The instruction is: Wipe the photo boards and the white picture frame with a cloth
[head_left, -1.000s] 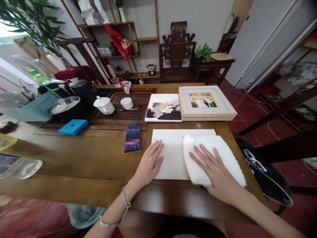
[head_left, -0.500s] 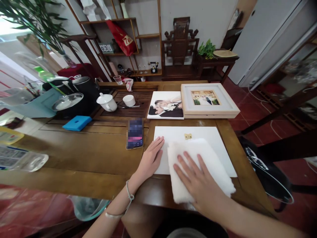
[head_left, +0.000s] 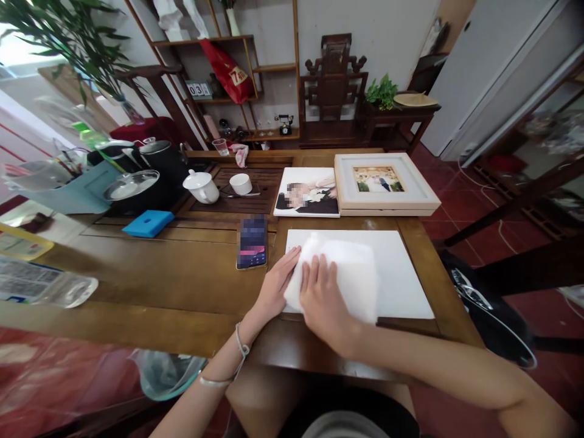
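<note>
While the right hand (head_left: 323, 304) lies palm down on a fluffy white cloth (head_left: 358, 274), its fingers sit close together; whether they pinch the fabric, I cannot tell. The cloth covers the left part of a flat, white, rectangular board (head_left: 404, 280), reaching the near edge and touching the left hand (head_left: 275, 287). That hand rests along the board's left edge, fingers straight and together, flat rather than clamped. Bare white surface runs from the cloth to the board's right edge. Beyond the far edge, a narrow strip of brown wooden table (head_left: 182, 261) separates the board from a rectangular photo panel (head_left: 314, 201) and a pale wooden picture frame (head_left: 420, 198).
</note>
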